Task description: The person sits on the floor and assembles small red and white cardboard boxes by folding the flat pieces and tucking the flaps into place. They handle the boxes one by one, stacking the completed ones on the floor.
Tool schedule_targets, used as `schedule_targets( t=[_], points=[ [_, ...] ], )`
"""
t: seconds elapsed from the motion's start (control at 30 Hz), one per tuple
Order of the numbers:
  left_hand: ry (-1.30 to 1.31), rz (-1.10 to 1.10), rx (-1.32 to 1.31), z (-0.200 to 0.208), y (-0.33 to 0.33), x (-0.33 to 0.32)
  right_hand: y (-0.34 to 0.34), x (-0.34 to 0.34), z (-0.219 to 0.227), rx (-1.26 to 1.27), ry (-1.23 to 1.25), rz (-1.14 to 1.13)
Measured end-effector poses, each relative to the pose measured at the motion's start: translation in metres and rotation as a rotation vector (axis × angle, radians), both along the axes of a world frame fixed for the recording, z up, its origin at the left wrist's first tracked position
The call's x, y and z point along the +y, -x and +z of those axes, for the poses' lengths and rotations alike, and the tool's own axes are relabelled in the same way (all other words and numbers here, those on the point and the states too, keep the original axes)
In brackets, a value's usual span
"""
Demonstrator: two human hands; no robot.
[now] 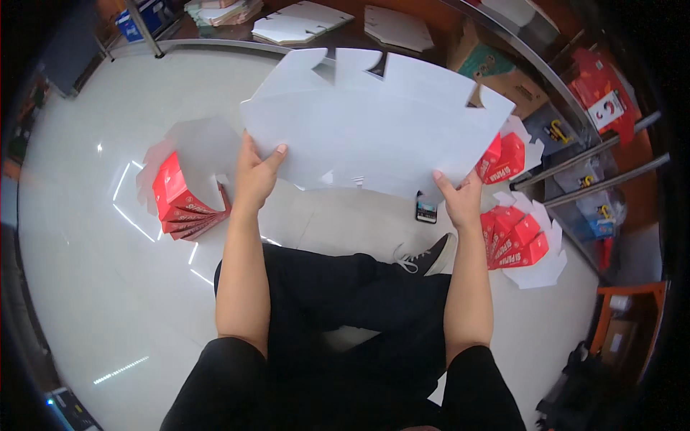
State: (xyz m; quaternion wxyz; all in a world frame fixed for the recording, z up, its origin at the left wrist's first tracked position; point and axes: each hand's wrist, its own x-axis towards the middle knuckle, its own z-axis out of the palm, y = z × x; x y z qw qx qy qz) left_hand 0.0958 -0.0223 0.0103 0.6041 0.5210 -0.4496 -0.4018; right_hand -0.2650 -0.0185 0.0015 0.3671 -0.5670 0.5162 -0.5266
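A large white die-cut cardboard sheet (374, 129) with notches along its far edge is held up in front of me, its plain side showing. My left hand (257, 172) grips the near left edge, thumb on top. At the near right edge, my right hand (462, 195) pinches the sheet the same way. The fingers under the sheet are hidden. Left of it on the floor stands a fanned stack of red and white folded cartons (180, 201). Another fan of red and white cartons (521, 237) lies to the right, with more red cartons (507, 158) behind it.
I sit on a glossy tiled floor (93, 251) with legs crossed. A phone (425, 208) lies near my shoe (431, 258). Flat white sheets (302, 21) rest on a low shelf ahead, beside a cardboard box (503, 79). Metal rack bars (604, 154) stand at the right.
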Motion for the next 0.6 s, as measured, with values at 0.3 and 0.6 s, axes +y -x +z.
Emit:
schedule_targets(
  t=[0.3,0.6],
  points=[
    [-0.052,-0.067,0.025,0.022,0.000,0.011,-0.009,0.007,0.014,-0.151,-0.073,0.027],
    [-0.009,-0.385,0.080,0.019,0.037,0.033,0.005,-0.033,-0.052,0.113,0.001,-0.364]
  ],
)
